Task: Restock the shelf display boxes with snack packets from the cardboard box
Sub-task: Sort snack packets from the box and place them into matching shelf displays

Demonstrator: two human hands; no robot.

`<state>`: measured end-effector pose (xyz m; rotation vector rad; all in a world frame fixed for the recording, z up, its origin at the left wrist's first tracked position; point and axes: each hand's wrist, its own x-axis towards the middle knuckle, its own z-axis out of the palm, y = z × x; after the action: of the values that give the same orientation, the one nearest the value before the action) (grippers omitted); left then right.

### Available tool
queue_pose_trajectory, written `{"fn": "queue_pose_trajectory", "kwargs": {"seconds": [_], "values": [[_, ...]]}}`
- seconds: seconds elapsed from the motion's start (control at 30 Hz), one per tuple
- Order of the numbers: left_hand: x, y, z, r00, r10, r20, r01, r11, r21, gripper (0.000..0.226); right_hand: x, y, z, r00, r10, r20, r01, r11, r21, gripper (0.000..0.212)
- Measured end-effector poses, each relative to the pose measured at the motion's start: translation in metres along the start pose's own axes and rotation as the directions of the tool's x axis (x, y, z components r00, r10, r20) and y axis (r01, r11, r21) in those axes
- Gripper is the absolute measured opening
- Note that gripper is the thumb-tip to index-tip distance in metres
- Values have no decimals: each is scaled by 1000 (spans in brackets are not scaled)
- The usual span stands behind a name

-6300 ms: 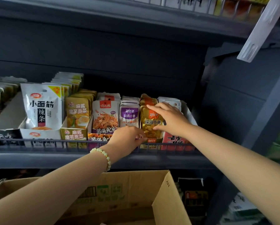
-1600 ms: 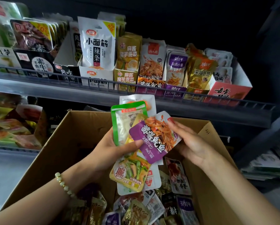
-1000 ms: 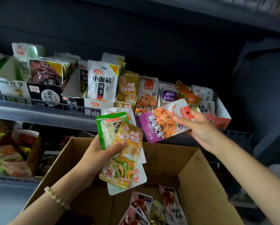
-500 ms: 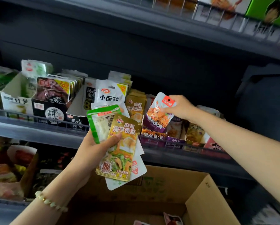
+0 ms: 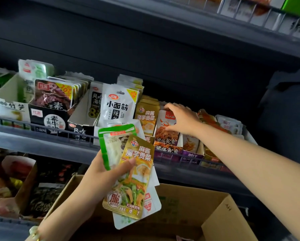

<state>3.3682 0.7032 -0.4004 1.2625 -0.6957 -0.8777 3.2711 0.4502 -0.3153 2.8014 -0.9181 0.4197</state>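
My left hand (image 5: 100,178) grips a fan of snack packets in front of the shelf: a gold packet (image 5: 133,178) on top, a green-edged one (image 5: 111,145) behind it, and a white one at the back. My right hand (image 5: 182,119) reaches into the purple display box (image 5: 166,150) on the shelf, fingers curled over the top of the purple-and-white squid packet (image 5: 166,129) standing there. The open cardboard box (image 5: 220,218) sits below, mostly out of view.
A wire rail (image 5: 41,127) runs along the shelf front. Display boxes fill the shelf: white (image 5: 8,105), black (image 5: 48,117), gold (image 5: 146,112), more at right (image 5: 229,124). Another shelf (image 5: 250,32) hangs overhead. Lower left holds more stock (image 5: 11,185).
My right hand has carried the purple squid packet from above the cardboard box up into its display box. My left hand has kept its packets and risen slightly.
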Motion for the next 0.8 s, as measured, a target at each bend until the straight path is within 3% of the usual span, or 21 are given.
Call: {"fn": "queue_pose_trajectory", "kwargs": {"seconds": [0.1, 0.17, 0.27, 0.37, 0.43, 0.5, 0.67, 0.8], "values": [[-1, -1, 1, 1000, -2, -13, 2, 1000, 0, 42, 0, 2, 6, 1000, -21, -12, 20, 999, -26, 71], [-2, -1, 1, 1000, 2, -26, -3, 1000, -11, 41, -6, 0, 7, 993, -28, -114, 26, 1000, -13, 63], [-4, -2, 0, 999, 19, -42, -21, 999, -35, 40, -34, -24, 2, 959, 43, -278, 56, 939, 338, 38], [-8, -1, 3, 996, 66, -65, -69, 996, -53, 41, -77, -64, 2, 990, 119, -73, -28, 680, 733, 23], [-8, 0, 4, 988, 109, -109, -117, 991, -69, 39, -107, -87, 0, 980, 102, 169, -197, 462, 865, 38], [-10, 0, 6, 975, 163, -151, -174, 982, -67, 43, -129, -103, 0, 934, 42, 354, -347, 335, 876, 58], [-21, -3, 13, 960, 233, -154, -244, 968, -57, 27, -148, -118, 12, 914, 75, 399, -406, 138, 903, 55], [-26, -3, 9, 962, 238, -133, -244, 969, -32, 25, -149, -111, 8, 924, 106, 367, -379, 146, 914, 60]]}}
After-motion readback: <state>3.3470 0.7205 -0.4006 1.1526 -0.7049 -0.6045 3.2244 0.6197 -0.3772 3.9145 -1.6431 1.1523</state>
